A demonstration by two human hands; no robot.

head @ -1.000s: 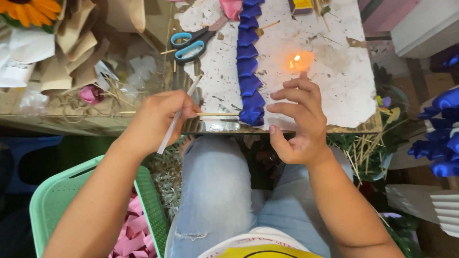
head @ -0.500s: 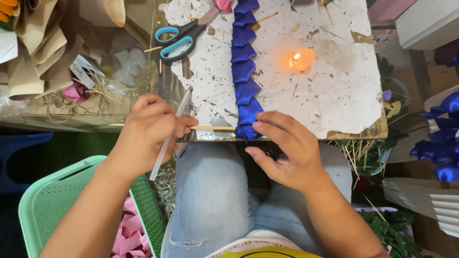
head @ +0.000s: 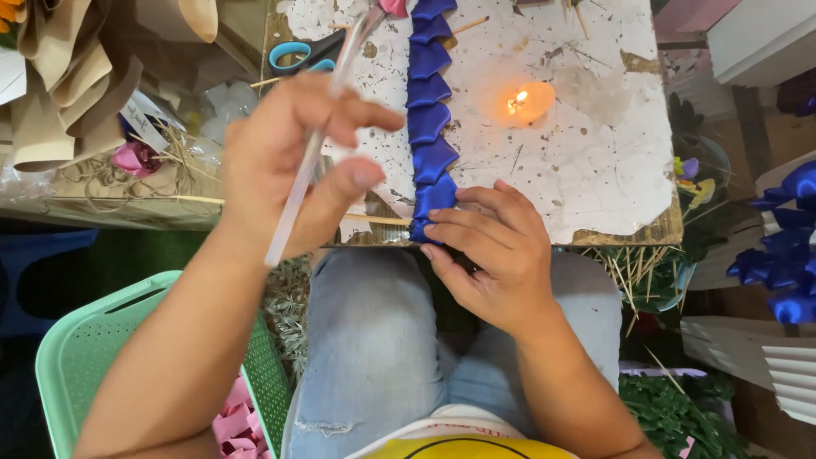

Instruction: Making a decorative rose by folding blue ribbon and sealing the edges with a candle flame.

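A row of folded blue ribbon petals (head: 431, 110) runs down a white, paint-flecked board (head: 586, 161). My right hand (head: 489, 255) rests its fingers on the nearest petal, at the board's front edge. My left hand (head: 293, 166) is raised above the board's left side and holds a long translucent glue stick (head: 316, 144) slanting from upper right to lower left. A thin wooden skewer (head: 378, 220) lies across the board's front edge between my hands. A small lit candle (head: 525, 102) burns on the board to the right of the ribbon.
Blue-handled scissors (head: 302, 53) lie at the board's far left. Brown paper wraps (head: 72, 81) and a small pink flower (head: 136, 159) are at left. A green basket (head: 89, 348) with pink pieces stands by my left knee. Blue ribbon flowers (head: 782, 246) sit at right.
My left hand has lifted up off the skewer and raised the glue stick toward the camera. My right hand has slid left onto the nearest ribbon petal.
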